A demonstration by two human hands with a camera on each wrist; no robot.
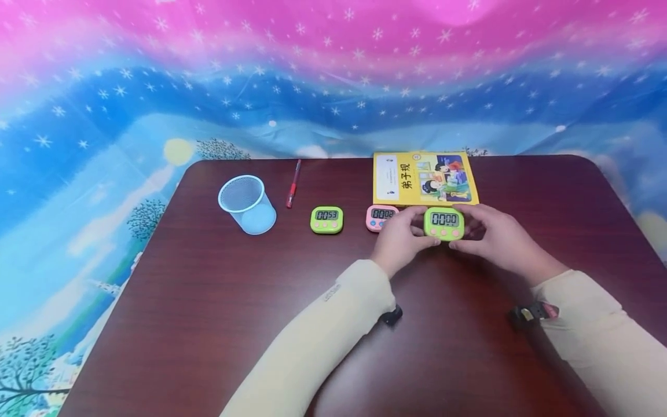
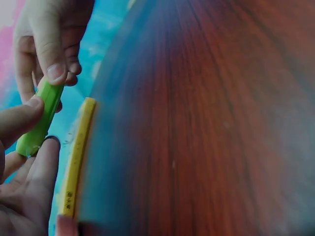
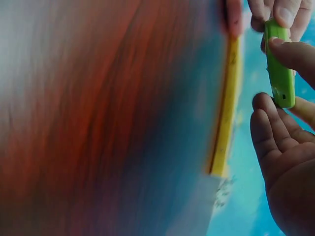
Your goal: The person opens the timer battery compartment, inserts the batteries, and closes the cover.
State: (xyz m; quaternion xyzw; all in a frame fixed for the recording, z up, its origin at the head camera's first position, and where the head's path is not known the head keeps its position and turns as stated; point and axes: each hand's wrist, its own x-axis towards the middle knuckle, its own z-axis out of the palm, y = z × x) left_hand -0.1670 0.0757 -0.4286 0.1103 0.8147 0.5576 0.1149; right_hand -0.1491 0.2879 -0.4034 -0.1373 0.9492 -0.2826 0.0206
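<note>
Both hands hold a green digital timer [image 1: 444, 224] between them, its display reading 00:00 toward the head camera. My left hand [image 1: 400, 238] grips its left edge, thumb in front along the lower corner. On the opposite edge, my right hand [image 1: 495, 238] pinches it with thumb and fingers. The left wrist view shows the green timer [image 2: 42, 118] edge-on, raised above the table. In the right wrist view the timer [image 3: 279, 69] again appears from its side, with a thumb pressed on it. A pink timer [image 1: 373, 223] sits just left of the left hand, which partly covers it.
A second green timer [image 1: 326, 220], reading 00:53, lies left of the pink one. Farther left are a red pen [image 1: 294, 185] and a light blue mesh pen holder [image 1: 255, 214]. Behind the hands, a yellow book [image 1: 424, 178] lies near the dark wooden table's [image 1: 234, 324] back edge.
</note>
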